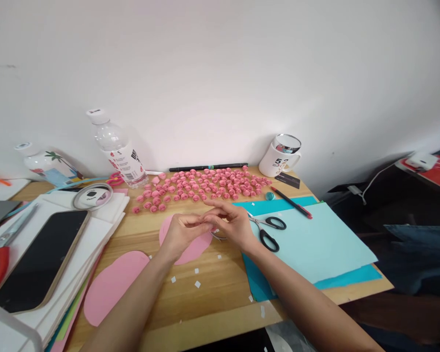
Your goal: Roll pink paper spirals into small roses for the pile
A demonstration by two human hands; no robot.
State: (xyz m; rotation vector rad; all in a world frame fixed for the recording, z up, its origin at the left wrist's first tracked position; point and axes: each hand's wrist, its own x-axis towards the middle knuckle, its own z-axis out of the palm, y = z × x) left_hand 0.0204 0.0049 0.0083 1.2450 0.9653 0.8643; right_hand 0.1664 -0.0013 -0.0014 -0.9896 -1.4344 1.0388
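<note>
Above the middle of the table, my left hand (185, 230) and my right hand (231, 222) meet at the fingertips. Both are closed in a pinch, and what lies between the fingers is mostly hidden; a hint of pink shows there. Beneath them is a pink paper cutout (192, 252) with a rounded edge, and a second pink cutout (113, 288) lies nearer, by my left forearm. Behind the hands spread many small rolled pink paper roses (205, 183). Black-handled scissors (269, 232) rest just right of my right hand, and a roll of tape, partly covered, sits under it.
Light blue paper sheets (315, 244) lie on the right with a pen (291, 203). A white mug (276, 159) and a plastic bottle (119, 151) stand along the wall. At left, a phone (40, 259) and red-handled scissors (0, 264) top a paper stack. White paper squares (197, 284) are scattered about.
</note>
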